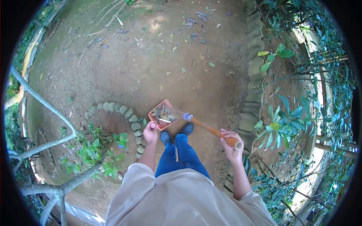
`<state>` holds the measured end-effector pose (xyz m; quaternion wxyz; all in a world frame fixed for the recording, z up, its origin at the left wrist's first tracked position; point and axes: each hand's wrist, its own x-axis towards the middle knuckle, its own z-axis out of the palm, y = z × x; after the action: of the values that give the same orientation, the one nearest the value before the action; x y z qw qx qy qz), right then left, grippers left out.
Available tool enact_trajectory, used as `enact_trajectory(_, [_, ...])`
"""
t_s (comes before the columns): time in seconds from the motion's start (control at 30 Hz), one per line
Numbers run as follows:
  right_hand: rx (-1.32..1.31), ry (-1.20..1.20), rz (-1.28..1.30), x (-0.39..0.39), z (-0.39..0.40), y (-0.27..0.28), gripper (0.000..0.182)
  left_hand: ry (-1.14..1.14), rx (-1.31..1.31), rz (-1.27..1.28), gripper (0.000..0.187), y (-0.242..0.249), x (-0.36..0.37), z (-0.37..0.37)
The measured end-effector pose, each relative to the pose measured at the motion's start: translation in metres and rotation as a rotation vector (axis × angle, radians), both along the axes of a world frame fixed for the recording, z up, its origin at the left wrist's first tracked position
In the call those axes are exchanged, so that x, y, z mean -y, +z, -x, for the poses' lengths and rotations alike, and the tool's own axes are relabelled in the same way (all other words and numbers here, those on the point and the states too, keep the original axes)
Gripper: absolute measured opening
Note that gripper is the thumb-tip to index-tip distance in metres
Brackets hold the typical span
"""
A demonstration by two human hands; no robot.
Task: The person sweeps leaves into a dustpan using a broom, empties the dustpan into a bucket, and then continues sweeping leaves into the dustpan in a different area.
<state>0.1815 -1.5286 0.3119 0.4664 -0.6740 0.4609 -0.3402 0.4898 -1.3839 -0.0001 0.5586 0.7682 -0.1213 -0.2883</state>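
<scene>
Here the right hand [230, 142] is wrapped shut around the orange wooden broom handle [211, 130], and the left hand [151, 132] grips the edge of the terracotta-coloured plastic dustpan [163, 114], tilted just ahead of the blue shoes [176, 133]. Short strokes with the pan lip pressed to the bare dirt ground [151, 64] would likely keep the leaves in. No writing is legible.

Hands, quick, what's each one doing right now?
Left hand: closed on the edge of the dustpan full of leaves.
Right hand: closed around the broom handle.
</scene>
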Motion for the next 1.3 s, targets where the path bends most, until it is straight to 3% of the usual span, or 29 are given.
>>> enact_trajectory(0.2, [0.059,-0.050,0.052,-0.012,-0.012,0.051,0.024,-0.002,0.031,-0.029,0.034,0.011,-0.006,-0.017])
enact_trajectory(0.47, [0.126,-0.115,0.151,-0.001,-0.034,0.065,0.024,0.030,0.026,0.026,0.038,0.046,0.009,-0.046])
enact_trajectory(0.83, [0.061,-0.094,0.208,0.066,-0.095,0.020,0.018,0.114,0.008,0.193,0.041,0.046,0.055,-0.092])
enact_trajectory(1.3, [0.089,0.073,0.214,0.235,-0.172,-0.034,0.020,0.251,0.040,0.066,0.036,0.023,0.169,-0.142])
